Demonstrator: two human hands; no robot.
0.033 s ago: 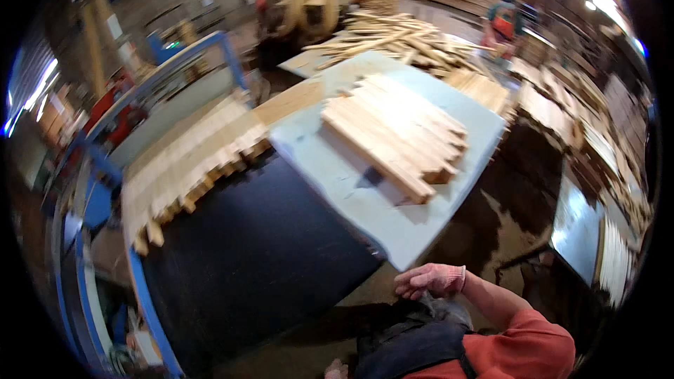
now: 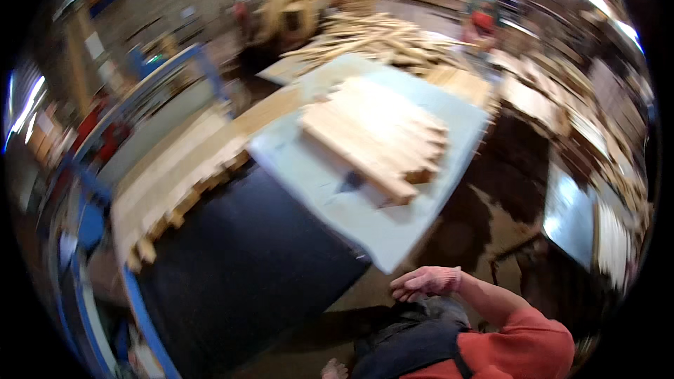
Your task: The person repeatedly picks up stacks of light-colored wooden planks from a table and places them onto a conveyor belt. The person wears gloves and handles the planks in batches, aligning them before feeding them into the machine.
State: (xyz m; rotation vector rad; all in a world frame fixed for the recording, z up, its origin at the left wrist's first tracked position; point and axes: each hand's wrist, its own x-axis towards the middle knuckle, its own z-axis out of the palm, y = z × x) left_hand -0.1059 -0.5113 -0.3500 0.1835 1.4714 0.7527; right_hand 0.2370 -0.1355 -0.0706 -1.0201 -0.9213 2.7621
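Two hands show at the near side: the gloved right hand (image 2: 426,282), its fingers loosely curled and gripping nothing visible, is just beside the near corner of a pale blue tabletop (image 2: 386,238); the left hand (image 2: 335,369) is cut off by the lower edge, so I cannot tell its grip. Ahead and leftward lies a black work surface (image 2: 239,267); along its far-left side, by a blue metal frame (image 2: 144,319), sits a row of wooden strips (image 2: 165,175) with staggered near ends. A batch of wooden strips (image 2: 382,130), likewise ragged-ended, rests on the pale tabletop. Those two sets look already arranged side by side; farther back, a jumbled pile of sticks (image 2: 379,42) appears unarranged, so I judge the work partly done. To its right is a co-worker (image 2: 482,21) in red. Blur leaves no brand, label or writing readable.
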